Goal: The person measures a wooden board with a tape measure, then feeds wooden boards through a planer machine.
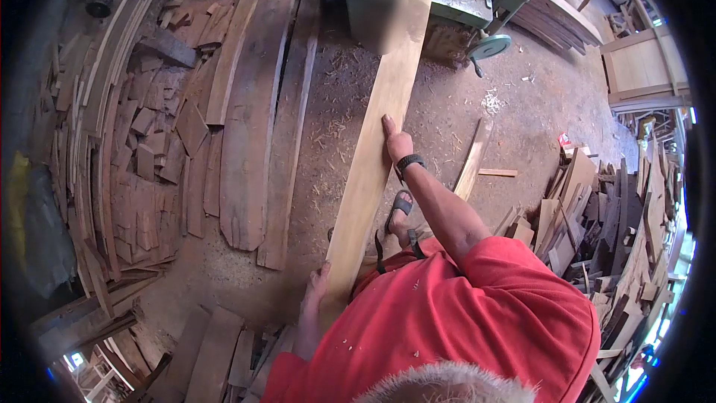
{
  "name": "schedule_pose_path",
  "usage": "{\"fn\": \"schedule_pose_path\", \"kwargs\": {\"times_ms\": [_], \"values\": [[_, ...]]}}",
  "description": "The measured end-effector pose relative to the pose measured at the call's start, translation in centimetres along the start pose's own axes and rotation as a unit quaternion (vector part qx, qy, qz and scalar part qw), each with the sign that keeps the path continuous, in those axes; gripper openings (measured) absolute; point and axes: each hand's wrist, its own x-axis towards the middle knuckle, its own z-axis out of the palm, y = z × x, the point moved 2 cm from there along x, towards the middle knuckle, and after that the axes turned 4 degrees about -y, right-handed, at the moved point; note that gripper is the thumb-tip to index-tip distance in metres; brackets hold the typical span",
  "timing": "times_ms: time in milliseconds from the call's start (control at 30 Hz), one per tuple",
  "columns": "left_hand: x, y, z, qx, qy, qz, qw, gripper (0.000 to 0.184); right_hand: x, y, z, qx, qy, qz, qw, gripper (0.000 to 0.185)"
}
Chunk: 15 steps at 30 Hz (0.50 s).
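A long pale wooden board (365, 172) slants away from my body, its far end on the green woodworking machine (462, 4). My right hand (398, 143), with a dark band on the wrist, grips the board's right edge about midway, a digit lying on its upper face. Lower down, near the close end, my left hand (316, 285) holds the left edge; most of its fingers are hidden under or behind the board. A blurred patch covers part of the machine beside the board.
Long planks (257, 127) lie on the floor to the left, beside piled offcuts (153, 134). A handwheel (491, 46) sticks out from the machine. Scrap wood (589, 209) is heaped at right. A narrow board (473, 157) and shavings (491, 101) lie on the floor.
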Motion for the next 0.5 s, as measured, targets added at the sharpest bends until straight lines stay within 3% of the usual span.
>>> {"fn": "schedule_pose_path", "kwargs": {"times_ms": [133,300,367,500], "values": [[-1.9,3.6,-0.5,-0.027,-0.029,0.020,0.999,0.096,1.3,0.0,-0.4,0.006,-0.009,-0.007,1.000,0.096],[-2.7,6.1,0.0,-0.026,0.004,-0.011,1.000,0.095,3.4,0.2,-1.2,0.058,-0.049,0.002,0.997,0.092],[-2.6,6.1,0.7,-0.027,0.009,-0.023,0.999,0.095,4.5,0.8,-1.0,0.161,-0.126,0.045,0.978,0.085],[-3.1,7.9,1.1,-0.049,0.013,-0.009,0.999,0.096,2.3,-0.9,-2.3,0.226,-0.132,0.002,0.965,0.079]]}}
